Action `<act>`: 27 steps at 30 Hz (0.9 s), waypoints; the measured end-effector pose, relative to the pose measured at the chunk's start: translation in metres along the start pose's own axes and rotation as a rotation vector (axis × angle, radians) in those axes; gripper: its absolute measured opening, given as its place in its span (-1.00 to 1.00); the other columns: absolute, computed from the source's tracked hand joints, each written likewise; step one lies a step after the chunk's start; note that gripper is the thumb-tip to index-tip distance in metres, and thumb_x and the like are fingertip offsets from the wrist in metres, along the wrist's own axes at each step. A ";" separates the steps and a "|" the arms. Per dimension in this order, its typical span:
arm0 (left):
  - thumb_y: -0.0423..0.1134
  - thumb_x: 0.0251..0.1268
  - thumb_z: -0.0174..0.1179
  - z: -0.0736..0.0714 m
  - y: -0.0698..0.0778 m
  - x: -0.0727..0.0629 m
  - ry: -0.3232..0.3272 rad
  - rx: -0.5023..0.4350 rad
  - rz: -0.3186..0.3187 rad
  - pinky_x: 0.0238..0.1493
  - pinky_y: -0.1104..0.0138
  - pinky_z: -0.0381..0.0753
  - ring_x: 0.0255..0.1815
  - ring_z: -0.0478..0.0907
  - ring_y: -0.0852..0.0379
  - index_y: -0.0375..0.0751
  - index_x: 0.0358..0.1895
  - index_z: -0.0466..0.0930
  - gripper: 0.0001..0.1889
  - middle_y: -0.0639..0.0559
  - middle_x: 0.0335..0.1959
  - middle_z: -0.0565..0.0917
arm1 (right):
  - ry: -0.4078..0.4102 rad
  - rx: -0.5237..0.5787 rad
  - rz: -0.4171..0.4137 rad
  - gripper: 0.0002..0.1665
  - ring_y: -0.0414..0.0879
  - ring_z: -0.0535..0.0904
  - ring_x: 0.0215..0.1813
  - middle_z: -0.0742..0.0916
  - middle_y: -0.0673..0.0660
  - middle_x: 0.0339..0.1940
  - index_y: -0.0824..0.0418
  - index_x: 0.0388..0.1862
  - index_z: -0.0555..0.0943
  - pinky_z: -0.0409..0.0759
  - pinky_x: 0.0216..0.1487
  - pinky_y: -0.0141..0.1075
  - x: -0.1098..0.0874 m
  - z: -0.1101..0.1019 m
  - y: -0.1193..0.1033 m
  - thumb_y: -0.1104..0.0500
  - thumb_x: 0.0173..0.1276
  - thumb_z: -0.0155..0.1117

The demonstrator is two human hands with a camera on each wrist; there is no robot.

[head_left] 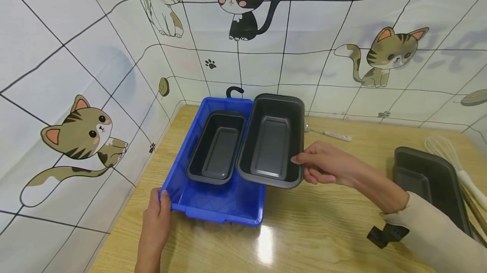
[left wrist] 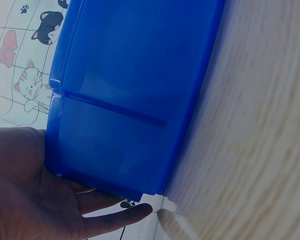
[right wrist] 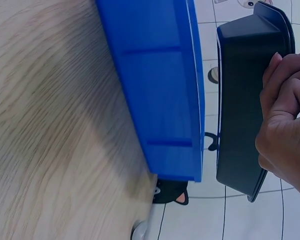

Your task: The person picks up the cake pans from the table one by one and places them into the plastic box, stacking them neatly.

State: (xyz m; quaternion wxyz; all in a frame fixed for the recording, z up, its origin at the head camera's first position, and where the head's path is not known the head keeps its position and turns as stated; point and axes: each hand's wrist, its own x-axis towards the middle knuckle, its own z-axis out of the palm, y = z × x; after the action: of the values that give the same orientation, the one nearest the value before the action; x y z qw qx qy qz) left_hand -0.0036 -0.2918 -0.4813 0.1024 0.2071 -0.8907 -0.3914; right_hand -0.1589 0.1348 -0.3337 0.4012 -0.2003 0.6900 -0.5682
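Note:
My right hand (head_left: 323,164) pinches the right rim of a dark loaf pan (head_left: 271,148), thumb inside and fingers beneath. In the right wrist view that pan (right wrist: 242,100) is held up above the level of the blue bin's rim. A second dark loaf pan (head_left: 220,150) sits inside the blue plastic bin (head_left: 217,215), toward its left side. The held pan overlaps the bin's right side in the head view. My left hand (head_left: 157,222) rests at the bin's near left corner; in the left wrist view its fingers (left wrist: 115,220) lie along the corner, the thumb hidden.
Another dark loaf pan (head_left: 426,184) lies on the wooden table (head_left: 323,230) at the right, beside a whisk (head_left: 462,171). A metal utensil with a light handle (head_left: 335,135) lies behind my right hand. A cat-print wall covering (head_left: 319,61) borders the table behind and at left.

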 end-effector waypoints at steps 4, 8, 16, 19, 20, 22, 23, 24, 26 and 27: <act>0.15 0.85 -0.30 0.014 -0.036 0.012 0.020 0.011 0.015 -0.11 -0.01 0.57 -0.10 0.62 -0.18 -0.12 0.28 0.46 -0.52 -0.23 -0.06 0.74 | -0.006 -0.007 -0.008 -0.54 -0.32 0.18 -0.80 0.55 -0.06 -0.77 0.34 -0.52 0.60 0.15 -0.55 -0.34 0.008 0.005 -0.003 0.23 0.66 0.11; 0.20 0.83 -0.27 0.020 -0.055 0.019 0.009 -0.009 0.004 -0.06 -0.05 0.57 -0.05 0.63 -0.21 -0.05 0.32 0.46 -0.51 -0.23 -0.01 0.73 | 0.003 -0.020 -0.008 -0.54 -0.32 0.19 -0.81 0.55 -0.06 -0.79 0.32 -0.54 0.58 0.26 -0.51 -0.40 0.016 0.013 -0.005 0.24 0.65 0.11; 0.16 0.84 -0.29 0.018 -0.052 0.017 0.009 0.008 0.009 -0.12 -0.05 0.58 -0.06 0.63 -0.20 -0.10 0.34 0.45 -0.51 -0.27 0.03 0.74 | -0.013 -0.029 -0.023 -0.52 -0.32 0.18 -0.81 0.56 -0.06 -0.79 0.29 -0.61 0.54 0.34 -0.44 -0.41 0.041 0.029 -0.008 0.24 0.63 0.12; 0.16 0.84 -0.30 0.018 -0.050 0.017 0.010 0.017 -0.002 -0.07 -0.07 0.57 -0.03 0.64 -0.22 -0.11 0.34 0.44 -0.50 -0.28 0.05 0.74 | -0.027 -0.010 -0.030 -0.51 -0.31 0.19 -0.80 0.55 -0.06 -0.80 0.28 -0.62 0.54 0.33 -0.45 -0.41 0.050 0.034 -0.007 0.26 0.63 0.11; 0.16 0.84 -0.31 0.019 -0.049 0.017 0.010 0.016 -0.006 -0.06 -0.08 0.57 -0.03 0.64 -0.23 -0.11 0.34 0.44 -0.50 -0.27 0.05 0.74 | -0.034 -0.001 -0.028 -0.50 -0.31 0.19 -0.80 0.54 -0.07 -0.81 0.29 -0.62 0.53 0.33 -0.45 -0.41 0.054 0.036 -0.007 0.27 0.63 0.10; 0.16 0.84 -0.31 0.019 -0.049 0.017 0.013 0.017 -0.005 -0.06 -0.07 0.57 -0.03 0.63 -0.23 -0.11 0.33 0.45 -0.50 -0.27 0.04 0.73 | -0.047 0.013 -0.020 -0.49 -0.30 0.20 -0.80 0.53 -0.07 -0.81 0.29 -0.63 0.54 0.38 -0.41 -0.41 0.060 0.040 -0.006 0.27 0.65 0.07; 0.17 0.84 -0.30 0.019 -0.049 0.017 0.018 0.020 -0.002 -0.08 -0.05 0.57 -0.04 0.64 -0.21 -0.10 0.33 0.45 -0.49 -0.25 0.03 0.74 | -0.051 0.016 -0.013 -0.47 -0.30 0.21 -0.80 0.53 -0.07 -0.81 0.29 -0.63 0.54 0.38 -0.41 -0.40 0.063 0.041 -0.005 0.28 0.66 0.06; 0.17 0.83 -0.30 0.019 -0.050 0.017 0.017 0.013 0.007 -0.11 -0.06 0.57 -0.07 0.63 -0.22 -0.12 0.32 0.46 -0.49 -0.27 0.02 0.73 | -0.056 0.018 -0.009 -0.46 -0.30 0.21 -0.80 0.53 -0.07 -0.82 0.29 -0.64 0.55 0.38 -0.40 -0.40 0.067 0.043 -0.005 0.28 0.66 0.05; 0.17 0.83 -0.28 0.019 -0.050 0.017 0.021 0.009 0.011 -0.11 -0.05 0.57 -0.08 0.62 -0.20 -0.09 0.31 0.47 -0.51 -0.25 0.00 0.74 | -0.055 0.025 0.004 -0.44 -0.30 0.22 -0.80 0.54 -0.07 -0.82 0.28 -0.66 0.56 0.33 -0.46 -0.42 0.073 0.047 -0.004 0.29 0.67 0.03; 0.18 0.83 -0.27 0.019 -0.049 0.017 0.024 0.008 0.014 -0.12 -0.05 0.57 -0.08 0.62 -0.19 -0.08 0.30 0.47 -0.51 -0.24 -0.01 0.74 | -0.050 0.026 0.006 -0.44 -0.30 0.23 -0.80 0.55 -0.06 -0.81 0.27 -0.66 0.57 0.30 -0.48 -0.42 0.077 0.049 -0.004 0.30 0.67 0.03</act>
State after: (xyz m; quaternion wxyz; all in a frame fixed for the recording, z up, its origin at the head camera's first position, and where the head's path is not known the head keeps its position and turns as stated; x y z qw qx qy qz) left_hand -0.0107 -0.3171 -0.5299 0.1149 0.2061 -0.8924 -0.3847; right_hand -0.1670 0.0471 -0.3564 0.4223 -0.2071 0.6729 -0.5709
